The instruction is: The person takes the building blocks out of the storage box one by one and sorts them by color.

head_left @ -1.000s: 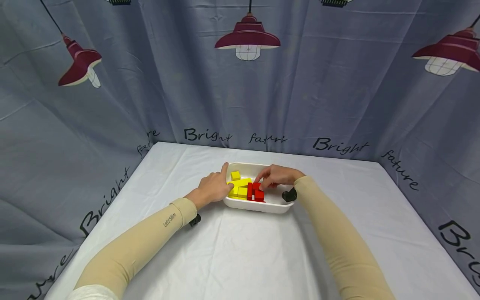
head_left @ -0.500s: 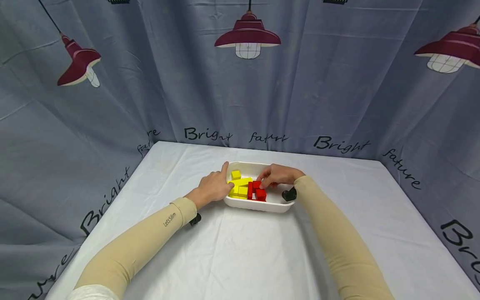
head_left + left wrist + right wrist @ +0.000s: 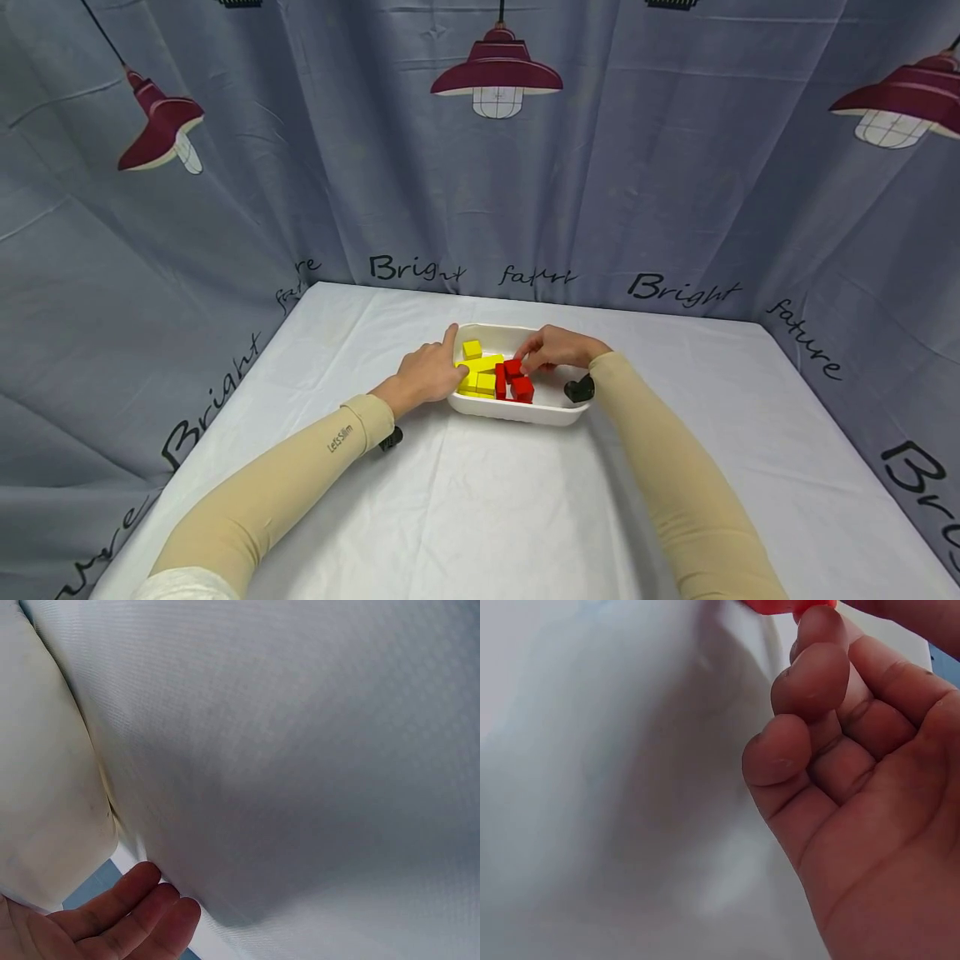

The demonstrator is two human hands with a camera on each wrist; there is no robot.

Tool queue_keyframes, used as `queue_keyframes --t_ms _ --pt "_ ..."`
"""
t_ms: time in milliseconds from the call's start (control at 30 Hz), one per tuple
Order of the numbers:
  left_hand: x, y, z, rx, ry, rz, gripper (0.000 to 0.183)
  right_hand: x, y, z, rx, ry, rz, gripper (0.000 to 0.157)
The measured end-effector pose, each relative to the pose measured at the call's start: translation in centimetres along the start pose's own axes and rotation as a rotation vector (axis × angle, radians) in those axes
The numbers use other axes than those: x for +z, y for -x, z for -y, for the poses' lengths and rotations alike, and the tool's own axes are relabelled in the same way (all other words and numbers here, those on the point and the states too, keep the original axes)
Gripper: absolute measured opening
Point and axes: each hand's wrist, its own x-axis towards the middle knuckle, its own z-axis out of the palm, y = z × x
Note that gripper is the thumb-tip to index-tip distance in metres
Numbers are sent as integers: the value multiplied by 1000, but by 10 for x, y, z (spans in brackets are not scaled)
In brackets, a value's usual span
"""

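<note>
A white rectangular tray [image 3: 517, 409] holds red and yellow blocks. My left hand [image 3: 426, 373] grips its left end, thumb over the rim and index finger stretched toward the far corner; in the left wrist view the other fingers [image 3: 142, 911] lie along the outside. My right hand [image 3: 561, 347] reaches inside and pinches a small red block [image 3: 513, 368], which shows at the fingertips in the right wrist view. Beside that block are a red upright piece [image 3: 500, 381] and a red cube [image 3: 522, 389]. Yellow blocks [image 3: 485, 384] fill the left side, with one yellow cube [image 3: 471, 349] farther back.
The tray stands on a white cloth-covered table [image 3: 480, 500] toward its back edge. A grey printed curtain [image 3: 637, 167] hangs behind and along both sides. Black wrist cameras [image 3: 579, 389] are worn at both cuffs, the right one over the tray's right end.
The pinched red block has shifted slightly and turned, and the front red cube has moved a little right, opening a gap beside the upright piece. My left hand has stayed put.
</note>
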Motion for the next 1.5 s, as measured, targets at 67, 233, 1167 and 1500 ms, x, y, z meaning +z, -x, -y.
queue_keyframes --t_ms 67,233,1167,1500 --pt "0 0 0 2 2 -1 83 0 1 1 1 10 -4 32" --pt "-1 0 0 9 -2 -10 82 0 2 3 -7 24 2 35" --pt "-1 1 1 2 9 0 82 4 1 8 12 72 -44 27" --pt "-1 1 0 -2 5 5 82 -4 10 13 -31 98 -83 25"
